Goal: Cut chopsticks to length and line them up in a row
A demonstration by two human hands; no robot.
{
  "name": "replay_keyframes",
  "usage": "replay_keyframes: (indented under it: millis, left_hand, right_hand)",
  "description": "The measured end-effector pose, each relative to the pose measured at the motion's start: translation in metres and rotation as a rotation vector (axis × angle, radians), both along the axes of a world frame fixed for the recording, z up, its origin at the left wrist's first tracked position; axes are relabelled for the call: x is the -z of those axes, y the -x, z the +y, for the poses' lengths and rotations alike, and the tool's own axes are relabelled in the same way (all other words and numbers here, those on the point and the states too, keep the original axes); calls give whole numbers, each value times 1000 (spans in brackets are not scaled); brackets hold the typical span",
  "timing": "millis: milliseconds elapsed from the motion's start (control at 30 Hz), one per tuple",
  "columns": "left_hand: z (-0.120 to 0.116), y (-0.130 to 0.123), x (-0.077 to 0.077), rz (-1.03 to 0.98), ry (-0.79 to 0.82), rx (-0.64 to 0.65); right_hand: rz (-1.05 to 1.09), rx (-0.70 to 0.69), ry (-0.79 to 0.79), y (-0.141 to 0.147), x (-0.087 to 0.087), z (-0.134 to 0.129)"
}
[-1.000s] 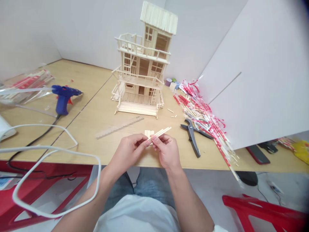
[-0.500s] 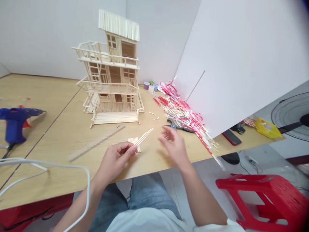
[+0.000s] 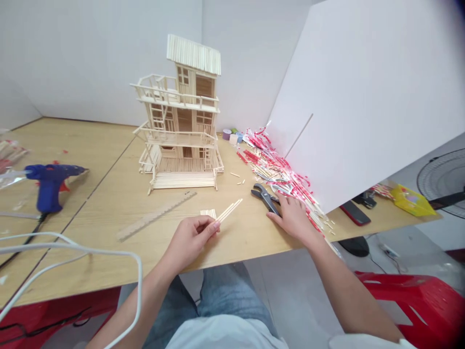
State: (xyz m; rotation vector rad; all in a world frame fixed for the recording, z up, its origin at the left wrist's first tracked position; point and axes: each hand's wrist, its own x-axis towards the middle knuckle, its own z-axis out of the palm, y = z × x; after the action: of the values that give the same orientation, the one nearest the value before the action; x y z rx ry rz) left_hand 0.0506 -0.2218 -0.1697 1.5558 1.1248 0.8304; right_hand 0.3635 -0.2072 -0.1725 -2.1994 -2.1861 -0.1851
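Left hand (image 3: 193, 238): pinching a few sticks (image 3: 230, 211), tips angled up-right, above table front.
Right hand (image 3: 295, 219): fingers partly spread over the cutters; cannot tell if gripping.
Cutters (image 3: 267, 199): flat on table (image 3: 240, 242), left of wrappers.
Wrappers (image 3: 291, 175): red-marked clear plastic, heaped with sticks, right of house (image 3: 181, 123).
Panel (image 3: 208, 213): short sticks side by side, just beyond left hand.
Yellow container (image 3: 417, 204): far right on table; contents too small to identify.
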Motion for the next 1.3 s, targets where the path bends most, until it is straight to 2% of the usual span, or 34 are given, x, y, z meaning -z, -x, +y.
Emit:
replay_keyframes:
  millis: [133, 267, 367, 533, 600, 767, 967, 1100, 1300]
  left_hand:
    - [-1, 4, 0, 8, 8, -20]
    - [-3, 5, 3, -23, 13, -39]
    - [-4, 5, 6, -34, 20, -35]
    - [-3, 1, 1, -87, 43, 0]
    - [-3, -3, -3, -86, 32, 19]
    - [-2, -16, -9, -66, 35, 72]
    - [-1, -22, -10, -36, 50, 109]
    - [0, -22, -6, 18, 57, 139]
    - [2, -24, -5, 29, 52, 141]
  right_hand:
    - [49, -2, -36, 4, -6, -5]
    - [232, -41, -65, 5, -7, -15]
    - [565, -33, 35, 6, -11, -31]
    - [1360, -2, 437, 21, -25, -73]
    - [1488, 0, 515, 28, -28, -86]
    - [1490, -85, 501, 38, -25, -96]
    - [1366, -147, 448, 38, -25, -88]
    - [1342, -188, 471, 42, -26, -83]
    - [1380, -150, 517, 44, -27, -78]
